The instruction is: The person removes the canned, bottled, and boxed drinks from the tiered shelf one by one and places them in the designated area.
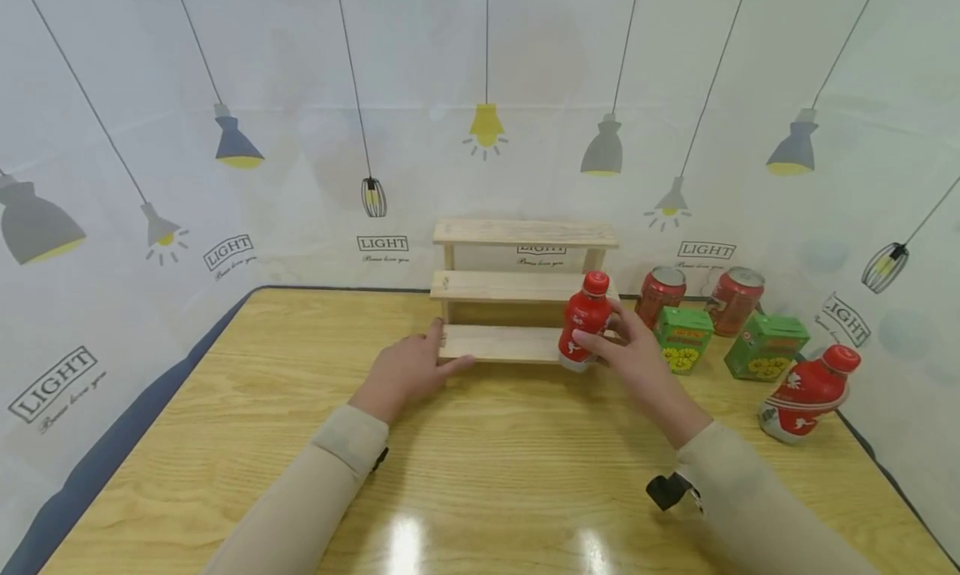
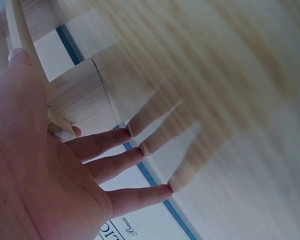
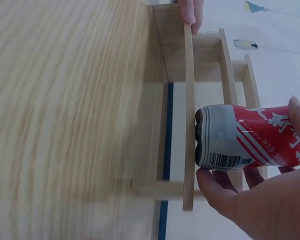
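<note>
A three-step wooden display rack [image 1: 495, 342] stands at the back of the table. At the left end of its lowest step, my left hand [image 1: 408, 371] holds the corner, thumb along the front edge. In the left wrist view three fingers [image 2: 140, 200] of that hand stretch out, tips on the tabletop. My right hand [image 1: 637, 358] grips a red plastic bottle [image 1: 585, 321] with a red cap. The bottle is upright at the right part of the lowest step. Its base [image 3: 205, 137] is right at the board in the right wrist view; whether it touches is unclear.
Right of the rack stand two red cans [image 1: 663, 292], with two green drink cartons [image 1: 684, 339] before them. A second red bottle [image 1: 810, 396] stands near the table's right edge. A curtain [image 1: 300, 142] printed with lamps hangs behind the table [image 1: 480, 475].
</note>
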`<move>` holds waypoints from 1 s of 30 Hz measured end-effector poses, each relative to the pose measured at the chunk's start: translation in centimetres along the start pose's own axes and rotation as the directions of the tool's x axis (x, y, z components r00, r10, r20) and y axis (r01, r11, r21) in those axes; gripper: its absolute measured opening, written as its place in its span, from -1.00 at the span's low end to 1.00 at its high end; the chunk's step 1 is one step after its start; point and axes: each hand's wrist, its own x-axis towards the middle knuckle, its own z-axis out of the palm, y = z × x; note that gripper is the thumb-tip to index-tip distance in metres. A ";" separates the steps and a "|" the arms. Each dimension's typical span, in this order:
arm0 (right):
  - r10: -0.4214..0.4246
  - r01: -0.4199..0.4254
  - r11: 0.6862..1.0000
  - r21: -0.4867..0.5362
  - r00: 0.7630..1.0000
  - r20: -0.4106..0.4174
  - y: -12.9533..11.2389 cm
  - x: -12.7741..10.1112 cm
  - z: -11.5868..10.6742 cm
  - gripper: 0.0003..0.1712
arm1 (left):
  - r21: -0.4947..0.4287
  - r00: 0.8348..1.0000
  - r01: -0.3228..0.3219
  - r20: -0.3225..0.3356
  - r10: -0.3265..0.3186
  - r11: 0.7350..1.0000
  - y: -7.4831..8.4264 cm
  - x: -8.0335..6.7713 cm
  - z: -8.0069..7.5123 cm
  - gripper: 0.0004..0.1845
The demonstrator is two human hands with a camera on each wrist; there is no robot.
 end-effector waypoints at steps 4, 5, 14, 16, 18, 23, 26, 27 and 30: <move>0.012 -0.013 1.000 -0.018 0.999 -0.034 0.8 -1.1 -2.2 0.01 | -0.002 1.000 0.002 0.000 -0.002 1.000 0.0 -0.1 0.0 0.25; 0.018 -0.019 0.999 -0.026 0.999 -0.046 1.0 -1.4 -2.8 0.02 | -0.002 1.000 0.002 0.000 -0.002 1.000 0.0 -0.1 0.0 0.25; 0.089 -0.090 0.996 -0.005 0.986 -0.141 3.0 -4.6 -7.6 0.10 | -0.004 1.000 -0.002 0.003 0.002 1.000 0.0 -0.1 -0.1 0.24; 0.104 -0.107 0.994 -0.010 0.981 -0.161 3.6 -5.3 -8.4 0.11 | -0.008 1.000 -0.004 0.004 0.004 1.000 0.0 -0.1 -0.1 0.23; 0.128 -0.130 0.992 0.001 0.976 -0.178 4.2 -6.0 -9.0 0.13 | -0.008 1.000 -0.003 0.004 0.003 1.000 0.0 -0.1 -0.1 0.23; 0.184 -0.182 0.983 0.027 0.963 -0.197 5.4 -7.1 -10.2 0.16 | -0.002 1.000 0.000 0.002 0.000 1.000 -0.1 0.0 0.0 0.22; 0.195 -0.190 0.981 0.047 0.960 -0.202 5.9 -7.4 -10.8 0.17 | -0.002 1.000 -0.003 0.001 0.003 1.000 0.0 0.0 -0.1 0.22; 0.196 -0.188 0.981 0.055 0.959 -0.205 6.1 -7.4 -11.0 0.17 | -0.002 1.000 -0.003 0.002 0.003 1.000 0.0 0.0 -0.1 0.22; 0.202 -0.194 0.979 0.054 0.955 -0.219 6.4 -7.6 -11.2 0.20 | -0.004 1.000 -0.005 0.003 0.005 1.000 0.2 -0.1 -0.2 0.21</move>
